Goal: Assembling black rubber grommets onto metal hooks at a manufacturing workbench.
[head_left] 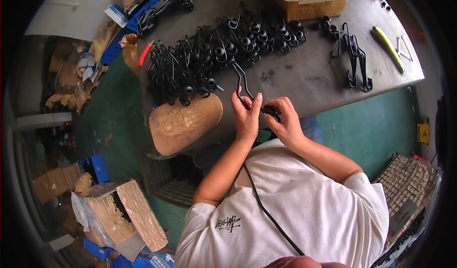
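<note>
Between my hands, just off the table's near edge, is a bent black metal rod (239, 77) with a looped far end. My left hand (247, 118) is closed round its shaft. The fingers of my right hand (285, 120) pinch a black round piece (270, 111) at the rod's near end; whether the two are joined is hard to see. Beyond my hands lies a long heap of similar black bent rods with round black ends (223, 49). Several more black hooked rods (356, 58) lie apart on the right.
The metal table (295, 84) carries a cardboard box (314, 10) of small black parts at the back. A yellow-green tool (388, 49) lies at the right. A worn brown board (185, 125) covers the near left corner. An open carton (114, 215) stands on the floor at left.
</note>
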`<act>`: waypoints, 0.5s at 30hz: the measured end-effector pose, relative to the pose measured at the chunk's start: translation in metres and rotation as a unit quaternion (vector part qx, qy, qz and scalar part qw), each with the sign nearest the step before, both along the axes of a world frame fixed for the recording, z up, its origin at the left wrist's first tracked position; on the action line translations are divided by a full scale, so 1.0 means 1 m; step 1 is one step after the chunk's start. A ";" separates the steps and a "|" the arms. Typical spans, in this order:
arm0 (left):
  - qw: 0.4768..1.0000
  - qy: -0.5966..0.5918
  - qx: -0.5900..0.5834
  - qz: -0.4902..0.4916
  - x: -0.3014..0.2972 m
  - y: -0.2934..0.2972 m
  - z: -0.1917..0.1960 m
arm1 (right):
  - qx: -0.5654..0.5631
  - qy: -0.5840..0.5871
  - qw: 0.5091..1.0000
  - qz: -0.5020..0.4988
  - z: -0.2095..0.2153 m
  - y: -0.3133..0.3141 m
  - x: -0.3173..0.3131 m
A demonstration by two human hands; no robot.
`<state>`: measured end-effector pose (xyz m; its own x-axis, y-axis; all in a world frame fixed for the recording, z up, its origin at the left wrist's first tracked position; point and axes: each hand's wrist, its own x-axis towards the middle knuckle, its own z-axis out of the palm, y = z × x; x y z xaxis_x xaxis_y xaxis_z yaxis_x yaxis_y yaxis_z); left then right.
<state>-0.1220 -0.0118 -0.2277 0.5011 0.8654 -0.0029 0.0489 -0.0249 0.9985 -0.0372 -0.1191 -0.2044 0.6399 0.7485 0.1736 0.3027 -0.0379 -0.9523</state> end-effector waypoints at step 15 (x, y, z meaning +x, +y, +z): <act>0.993 -0.051 -0.100 -0.020 0.002 -0.002 -0.001 | 0.061 0.012 0.998 -0.018 0.002 0.003 -0.004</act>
<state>-0.1204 -0.0141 -0.2285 0.5414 0.8322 -0.1195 -0.0505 0.1741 0.9834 -0.0411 -0.1166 -0.2025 0.6716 0.6987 0.2465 0.2807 0.0680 -0.9574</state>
